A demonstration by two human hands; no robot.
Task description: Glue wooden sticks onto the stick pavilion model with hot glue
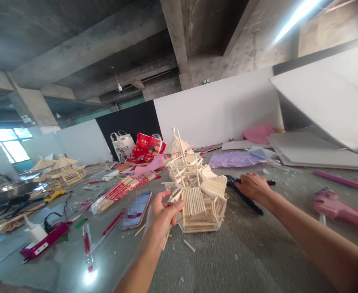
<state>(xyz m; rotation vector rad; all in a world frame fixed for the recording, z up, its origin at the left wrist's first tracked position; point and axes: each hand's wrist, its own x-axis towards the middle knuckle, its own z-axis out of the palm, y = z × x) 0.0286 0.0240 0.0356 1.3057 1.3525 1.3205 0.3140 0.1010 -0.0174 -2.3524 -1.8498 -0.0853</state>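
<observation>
- The stick model (200, 197) stands on the table (227, 260), between both arms; it is probably light and stiff, but fragile at its joints, so better to hold it by the low base.
- Left hand (162, 209) pinches its left side.
- Right hand (253, 187) is curled around dark pliers (249, 201).
- The phone (136, 211) lies near the left hand.

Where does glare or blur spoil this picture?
In the head view, the lamp and window are blown out; a bright glare spot sits on the table at lower left; the glue gun looks soft, the stick model clearer.
</observation>
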